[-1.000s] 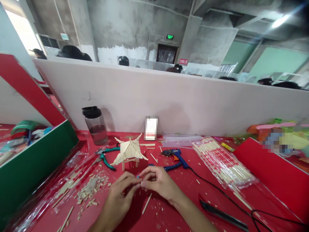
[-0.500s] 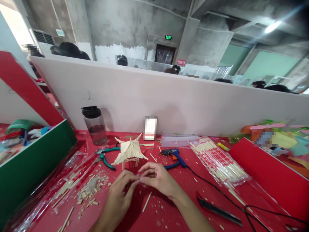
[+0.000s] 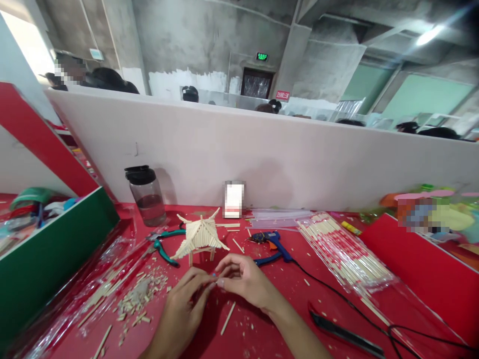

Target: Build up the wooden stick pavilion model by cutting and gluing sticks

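Fingers curled, the left hand [image 3: 187, 299] and right hand [image 3: 247, 281] meet at a small blue piece [image 3: 214, 274] in front of the stick model [image 3: 202, 235], much as half a second ago, which grips it I cannot tell, while a person's head [image 3: 69, 61] has appeared above the partition [image 3: 187, 144], the red sign [image 3: 282, 95] unreadable.

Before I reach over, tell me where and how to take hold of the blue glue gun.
Grip the blue handle of the glue gun, probably from above and the right: it slants toward you and rightward, while the nozzle end points left, away from that approach. Mind the black cord, which trails from the handle's lower end.
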`<action>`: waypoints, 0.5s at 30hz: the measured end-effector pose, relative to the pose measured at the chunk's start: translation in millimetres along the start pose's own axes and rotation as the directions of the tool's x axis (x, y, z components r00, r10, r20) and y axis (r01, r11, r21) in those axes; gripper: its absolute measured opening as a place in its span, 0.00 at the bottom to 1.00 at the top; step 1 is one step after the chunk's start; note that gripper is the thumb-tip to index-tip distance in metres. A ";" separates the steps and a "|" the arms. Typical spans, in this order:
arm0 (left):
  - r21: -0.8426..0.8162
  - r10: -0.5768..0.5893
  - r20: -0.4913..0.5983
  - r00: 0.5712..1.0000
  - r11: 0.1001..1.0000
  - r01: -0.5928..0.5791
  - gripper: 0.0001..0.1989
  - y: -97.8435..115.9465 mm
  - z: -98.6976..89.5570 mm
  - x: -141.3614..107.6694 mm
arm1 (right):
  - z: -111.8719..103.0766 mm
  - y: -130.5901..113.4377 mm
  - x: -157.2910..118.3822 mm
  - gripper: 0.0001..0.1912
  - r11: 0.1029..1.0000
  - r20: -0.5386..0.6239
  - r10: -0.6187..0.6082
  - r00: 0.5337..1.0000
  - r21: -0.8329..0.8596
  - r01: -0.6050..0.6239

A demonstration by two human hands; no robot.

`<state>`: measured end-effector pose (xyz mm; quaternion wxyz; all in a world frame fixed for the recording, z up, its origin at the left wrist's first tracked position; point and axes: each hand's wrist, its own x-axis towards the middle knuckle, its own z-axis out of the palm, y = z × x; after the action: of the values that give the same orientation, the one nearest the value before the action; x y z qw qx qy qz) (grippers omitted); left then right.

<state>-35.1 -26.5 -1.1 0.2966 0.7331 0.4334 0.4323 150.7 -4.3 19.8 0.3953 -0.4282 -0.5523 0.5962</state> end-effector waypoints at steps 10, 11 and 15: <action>0.087 0.013 -0.031 0.999 0.996 -0.010 0.08 -5.3 0.5 -0.5 | 0.2 -2.6 3.0 0.11 1.000 0.019 -0.005 1.000 -0.009 0.005; 0.088 0.015 -0.023 1.000 0.996 -0.013 0.08 -5.7 1.1 -1.0 | 0.4 -3.1 2.8 0.11 1.000 0.021 -0.009 1.000 -0.015 0.010; 0.099 -0.001 0.004 1.000 0.995 0.001 0.09 -5.9 2.8 -3.0 | -0.1 -5.9 1.2 0.11 0.999 0.027 -0.013 1.000 -0.034 0.014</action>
<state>-35.6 -26.6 -8.2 0.2610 0.7476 0.4539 0.4086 150.3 -2.7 25.6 0.3844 -0.4233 -0.5706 0.5895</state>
